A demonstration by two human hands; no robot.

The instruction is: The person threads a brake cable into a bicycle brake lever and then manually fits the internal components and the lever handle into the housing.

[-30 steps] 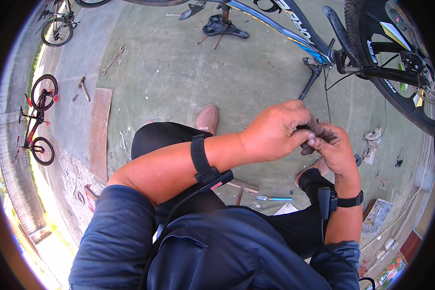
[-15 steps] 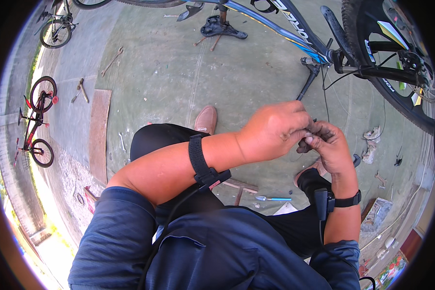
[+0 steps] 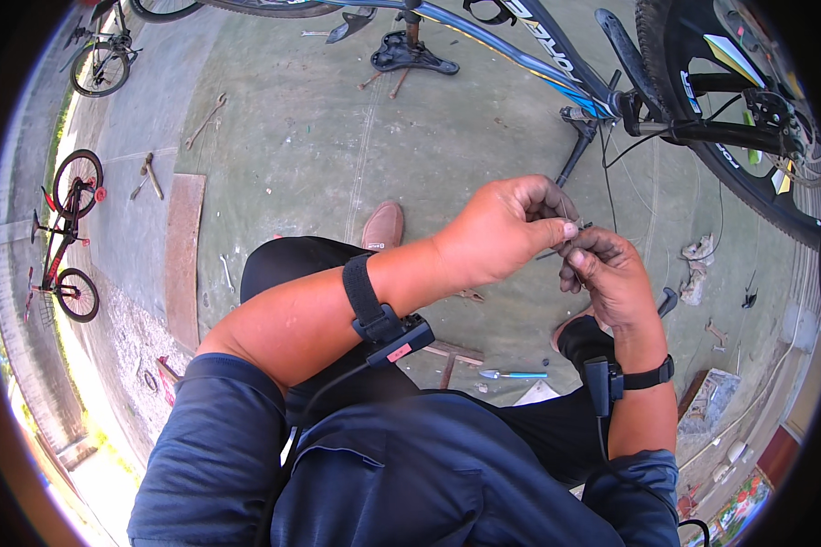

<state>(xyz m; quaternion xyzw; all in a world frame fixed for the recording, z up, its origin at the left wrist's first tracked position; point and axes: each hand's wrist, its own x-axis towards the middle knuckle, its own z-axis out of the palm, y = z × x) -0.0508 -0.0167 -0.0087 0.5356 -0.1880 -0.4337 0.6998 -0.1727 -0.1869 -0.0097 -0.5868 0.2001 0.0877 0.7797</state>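
Close fingertip work in hand: your left hand [image 3: 518, 226] looks to be pinching a thin dark piece [image 3: 587, 224] between thumb and fingers. Your right hand [image 3: 611, 273] has its fingers curled in against the same spot – can't tell if they grip it too. The piece sits where your fingertips meet, over the floor, just below the bicycle frame [image 3: 579, 96]; its ends are mostly hidden. Next move, as judged, calls for a steady pinch and small fingertip control.

Surface: worn grey-green floor [image 3: 301, 137], scattered stuff – spanner [image 3: 207, 121], hammer [image 3: 154, 176], brown board [image 3: 184, 264], blue-handled tool [image 3: 513, 375], pale rag [image 3: 696, 269]. Red-and-black bicycle [image 3: 68, 214] far left, bright daylight beyond.
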